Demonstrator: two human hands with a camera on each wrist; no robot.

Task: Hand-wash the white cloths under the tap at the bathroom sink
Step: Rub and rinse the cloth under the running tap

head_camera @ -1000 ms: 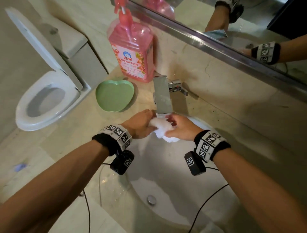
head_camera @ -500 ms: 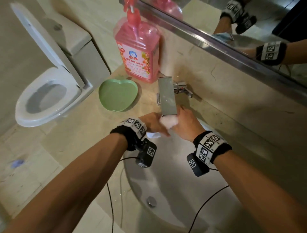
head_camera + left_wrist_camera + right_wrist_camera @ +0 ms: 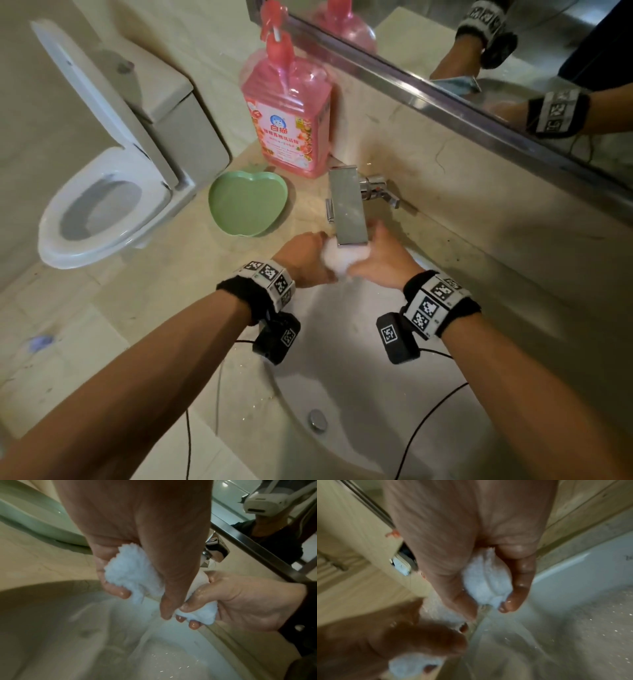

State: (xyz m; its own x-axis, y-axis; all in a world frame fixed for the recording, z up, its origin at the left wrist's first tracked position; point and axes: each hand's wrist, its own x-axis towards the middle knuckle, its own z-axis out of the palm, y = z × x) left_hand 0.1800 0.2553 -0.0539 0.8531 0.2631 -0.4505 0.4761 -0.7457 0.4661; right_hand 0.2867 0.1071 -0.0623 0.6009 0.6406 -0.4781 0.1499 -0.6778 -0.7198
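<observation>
A bunched, wet white cloth [image 3: 344, 259] is held between both hands right under the flat chrome tap spout [image 3: 347, 209], over the white sink basin [image 3: 342, 377]. My left hand [image 3: 305, 262] grips its left end; in the left wrist view the cloth [image 3: 130, 573] bulges out between curled fingers. My right hand [image 3: 380, 262] grips the right end, with the cloth [image 3: 486, 582] squeezed between thumb and fingers. Water runs down from the cloth into the basin. The other hand's grip on the cloth [image 3: 200, 614] shows at the right of the left wrist view.
A pink soap pump bottle [image 3: 289, 116] stands behind a green apple-shaped dish [image 3: 248, 207] on the beige counter. A toilet [image 3: 106, 192] with raised lid is at left. The mirror's metal ledge [image 3: 445, 102] runs along the wall. The drain plug [image 3: 317, 419] sits low in the basin.
The hands have gone from a spread cloth to a tight bunch pressed up under the spout. The left hand drew in toward the right, then apart slightly.
</observation>
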